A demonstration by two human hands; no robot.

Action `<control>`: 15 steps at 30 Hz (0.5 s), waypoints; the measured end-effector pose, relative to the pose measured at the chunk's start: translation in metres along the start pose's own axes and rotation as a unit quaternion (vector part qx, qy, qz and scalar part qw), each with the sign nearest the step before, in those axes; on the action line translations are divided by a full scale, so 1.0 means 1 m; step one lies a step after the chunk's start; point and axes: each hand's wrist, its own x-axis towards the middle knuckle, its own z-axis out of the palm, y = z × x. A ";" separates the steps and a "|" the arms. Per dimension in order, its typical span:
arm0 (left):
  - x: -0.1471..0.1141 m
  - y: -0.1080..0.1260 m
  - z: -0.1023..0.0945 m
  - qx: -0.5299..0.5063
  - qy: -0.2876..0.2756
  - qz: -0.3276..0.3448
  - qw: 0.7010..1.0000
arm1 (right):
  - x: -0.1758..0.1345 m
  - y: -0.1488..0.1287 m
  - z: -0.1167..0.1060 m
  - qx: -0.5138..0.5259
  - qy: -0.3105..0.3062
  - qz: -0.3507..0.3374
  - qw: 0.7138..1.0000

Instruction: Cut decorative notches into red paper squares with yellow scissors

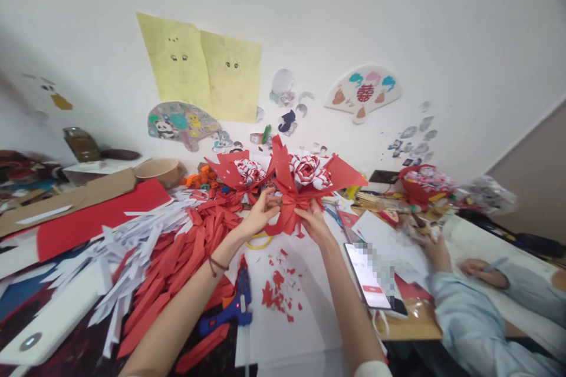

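A paper-flower bouquet (305, 174) in red wrapping, with red-and-white petals, stands upright in front of me. Its gathered base is gripped from the right by my right hand (315, 221), thumb pressed on the red paper. On the other side, my left hand (262, 212) has its curved fingers and thumb at the wrapping's edge; the fingertips are partly hidden there. Just behind and left is a second wrapped bouquet (250, 171). Red paper scraps (278, 291) lie on the white sheet (305, 324) below my hands.
A blue glue gun (234, 306) lies left of the sheet, beside piles of red strips (177, 265) and white strips (128, 253). On the right are a lit phone (367, 277) and another bouquet (427, 179). A co-worker's hands (481, 271) are at far right. The wall stands close behind.
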 end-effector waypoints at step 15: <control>-0.014 0.015 0.006 0.040 -0.060 -0.029 0.997 | -0.018 -0.023 0.005 -0.023 -0.071 0.053 0.996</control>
